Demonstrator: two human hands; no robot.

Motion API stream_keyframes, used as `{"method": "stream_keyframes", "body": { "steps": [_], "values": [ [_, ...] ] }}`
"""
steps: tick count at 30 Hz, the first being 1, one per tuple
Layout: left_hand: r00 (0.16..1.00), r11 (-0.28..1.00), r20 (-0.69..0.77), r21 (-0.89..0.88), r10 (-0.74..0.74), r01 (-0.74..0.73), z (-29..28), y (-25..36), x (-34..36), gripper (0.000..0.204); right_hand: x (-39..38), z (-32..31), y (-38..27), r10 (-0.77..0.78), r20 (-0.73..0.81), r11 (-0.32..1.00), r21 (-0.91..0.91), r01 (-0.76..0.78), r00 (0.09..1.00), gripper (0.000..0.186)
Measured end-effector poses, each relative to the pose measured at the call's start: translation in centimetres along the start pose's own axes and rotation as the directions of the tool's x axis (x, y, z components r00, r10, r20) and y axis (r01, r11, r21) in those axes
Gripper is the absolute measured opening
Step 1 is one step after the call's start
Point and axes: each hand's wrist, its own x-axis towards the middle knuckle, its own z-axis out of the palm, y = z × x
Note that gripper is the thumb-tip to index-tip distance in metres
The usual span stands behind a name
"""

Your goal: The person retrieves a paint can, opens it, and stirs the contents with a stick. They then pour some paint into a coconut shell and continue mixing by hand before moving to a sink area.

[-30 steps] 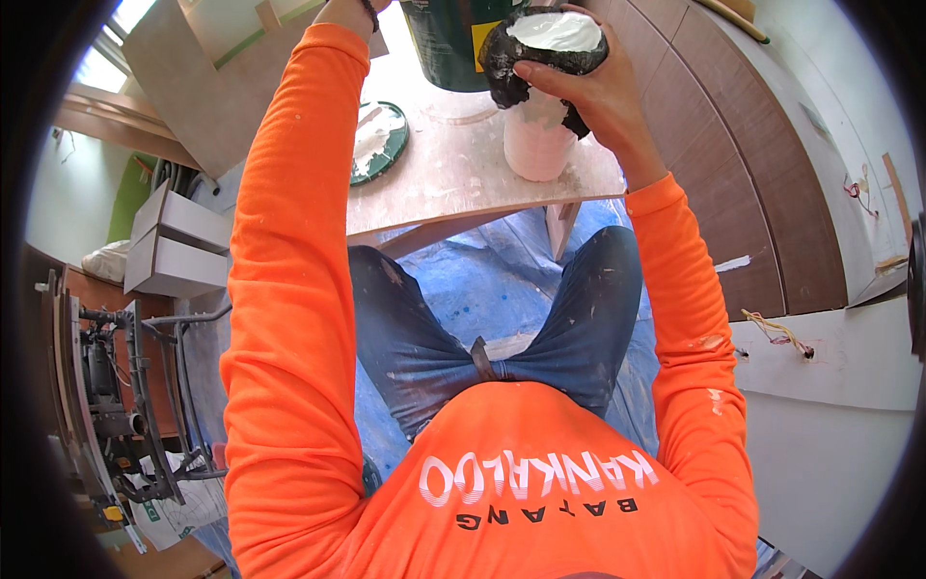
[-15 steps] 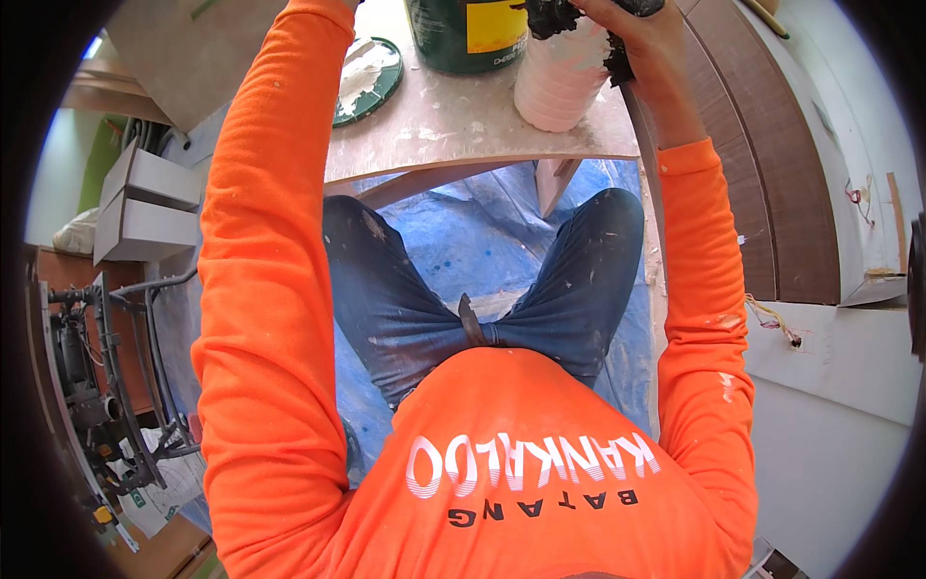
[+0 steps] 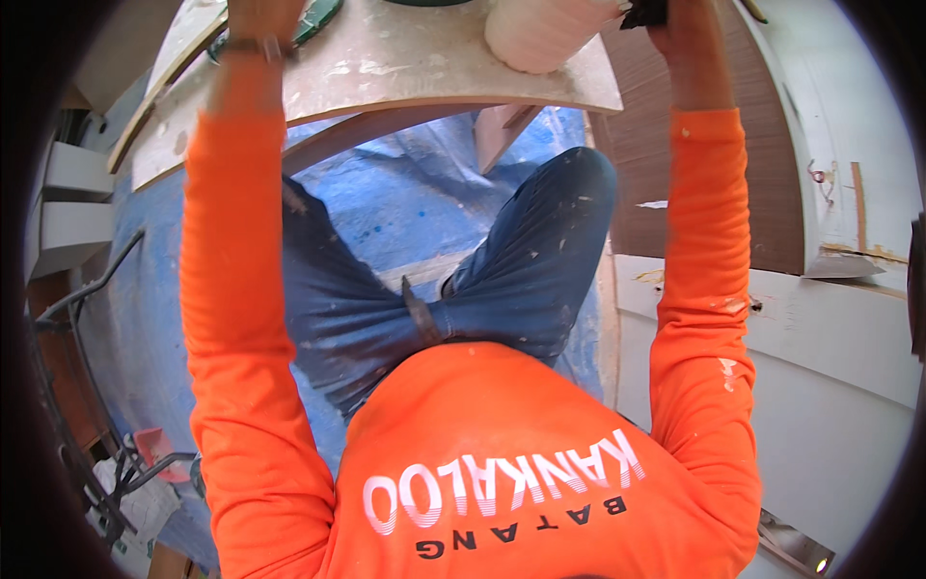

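My left hand (image 3: 265, 14) is at the top edge, blurred and partly cut off, over the far left of the board table (image 3: 386, 77). A dark band circles its wrist. Beside it lies the round green lid (image 3: 316, 19). My right hand (image 3: 687, 29), also cut off, closes on a ragged black piece (image 3: 644, 12) whose kind I cannot make out. This piece is close to a whitish ribbed plastic container (image 3: 538, 34), tilted over the table's right part. Only the lower rim of a green bucket (image 3: 429, 2) shows between the hands.
Blue sheeting (image 3: 376, 207) covers the floor beneath the table, around my knees. A wooden support (image 3: 502, 135) stands under the table edge. Brown panels (image 3: 699, 183) and white cabinet fronts (image 3: 801, 328) rise on the right. Dark metal tubing (image 3: 106, 275) and white boxes (image 3: 77, 203) are at left.
The view has shifted, so table, bucket and container sit higher in it. My left hand has come further into view. The ribbed container leans more, and my right hand has moved away from its top.
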Motion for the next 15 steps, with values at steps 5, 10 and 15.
{"method": "stream_keyframes", "body": {
  "steps": [5,10,15],
  "values": [
    [0.953,0.953,-0.047,-0.037,0.298,-0.3,2.0,-1.9,-8.9,0.052,1.3,0.7,-0.4,-0.126,0.084,0.991,0.057,0.121,0.989,0.029],
    [0.946,0.891,0.054,-0.356,0.321,-0.282,5.1,1.7,-4.5,0.048,0.7,1.0,-0.7,-0.05,0.037,0.997,0.063,0.047,0.998,0.029],
    [0.967,0.779,0.011,-0.595,0.253,-0.197,6.3,3.2,-1.5,0.034,1.8,-0.3,0.1,-0.107,0.082,0.994,0.038,0.104,0.991,0.031]
  ]
}}
